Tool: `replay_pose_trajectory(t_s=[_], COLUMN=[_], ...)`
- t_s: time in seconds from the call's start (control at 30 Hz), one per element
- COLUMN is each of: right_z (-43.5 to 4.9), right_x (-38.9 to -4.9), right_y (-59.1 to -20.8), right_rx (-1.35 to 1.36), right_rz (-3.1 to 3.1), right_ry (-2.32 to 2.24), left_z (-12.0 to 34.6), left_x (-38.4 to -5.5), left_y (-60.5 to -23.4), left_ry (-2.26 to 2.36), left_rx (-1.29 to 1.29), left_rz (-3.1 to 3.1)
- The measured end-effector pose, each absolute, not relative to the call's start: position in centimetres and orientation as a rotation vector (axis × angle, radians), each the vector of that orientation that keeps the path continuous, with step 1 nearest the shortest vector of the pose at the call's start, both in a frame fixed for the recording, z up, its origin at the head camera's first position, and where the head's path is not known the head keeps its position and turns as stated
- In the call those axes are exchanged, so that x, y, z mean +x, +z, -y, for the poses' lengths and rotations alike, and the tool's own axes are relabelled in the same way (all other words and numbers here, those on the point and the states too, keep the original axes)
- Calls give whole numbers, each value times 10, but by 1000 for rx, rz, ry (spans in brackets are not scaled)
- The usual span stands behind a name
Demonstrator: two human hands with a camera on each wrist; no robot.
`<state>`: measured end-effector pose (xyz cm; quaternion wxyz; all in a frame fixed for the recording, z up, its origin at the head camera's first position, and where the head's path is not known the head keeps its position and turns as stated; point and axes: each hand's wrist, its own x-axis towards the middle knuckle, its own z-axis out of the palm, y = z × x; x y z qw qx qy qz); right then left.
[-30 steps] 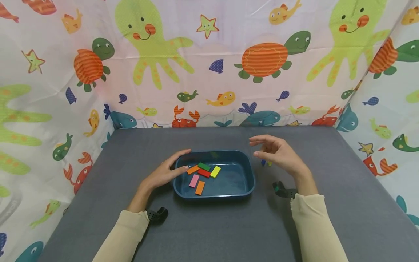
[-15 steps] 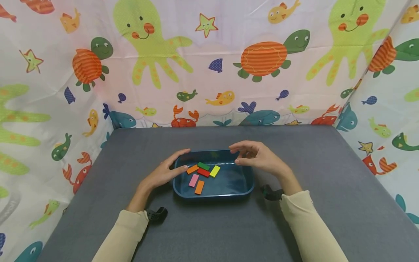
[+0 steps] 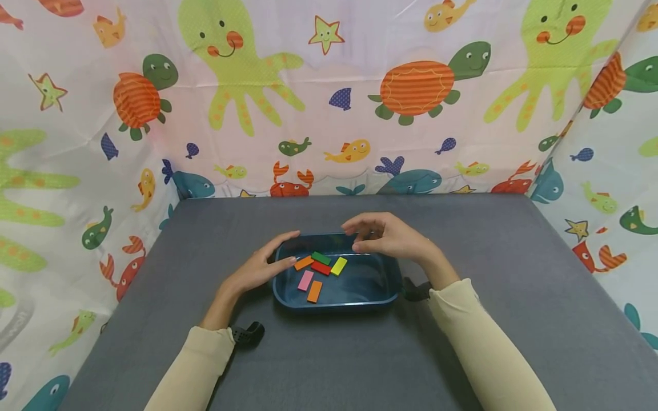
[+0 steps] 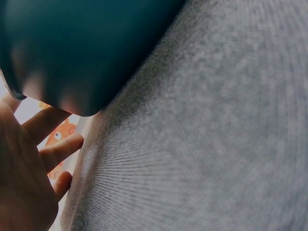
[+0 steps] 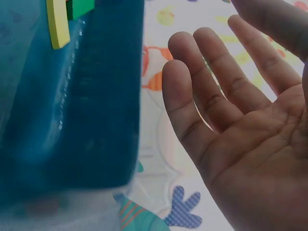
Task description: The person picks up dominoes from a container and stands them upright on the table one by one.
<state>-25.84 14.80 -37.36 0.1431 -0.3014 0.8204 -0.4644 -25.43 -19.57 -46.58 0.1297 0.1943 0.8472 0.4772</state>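
Note:
A dark blue tray (image 3: 354,299) stands on the grey table. Lying in its left half are an orange block (image 3: 315,291), another orange block (image 3: 304,262), a pink block (image 3: 305,280), a red block (image 3: 321,268), a green block (image 3: 321,258) and a yellow block (image 3: 338,266). My left hand (image 3: 257,267) rests at the tray's left end, thumb over the rim and straight fingers along the outside. My right hand (image 3: 393,237) hovers over the tray's back right corner, fingers loosely bent; its palm (image 5: 260,154) holds nothing in the right wrist view.
A white cloth (image 3: 319,68) printed with sea animals hangs behind the grey table (image 3: 334,365) and along both sides. A dark wrist strap (image 3: 249,334) shows at the left wrist and a dark band (image 3: 415,290) at the right.
My right hand has moved left from beside the tray to over its back right corner. Small blue and yellow pieces seen under it a second ago are out of sight. My left hand stays put.

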Motion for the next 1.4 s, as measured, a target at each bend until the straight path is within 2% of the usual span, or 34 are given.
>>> replay_pose_trajectory(t_s=[0.87,1.4], right_z=[-114,-109], right_x=[-279,-276], right_y=[-397,-396], right_rx=[-667,-708], right_rz=[-2208,-2175], right_ry=[-1107,-995], left_z=[196,197], left_x=[-256,-256], left_y=[-469,-467], left_ry=[1359,1362], left_rx=[529,552], left_rz=[-2470,-2493])
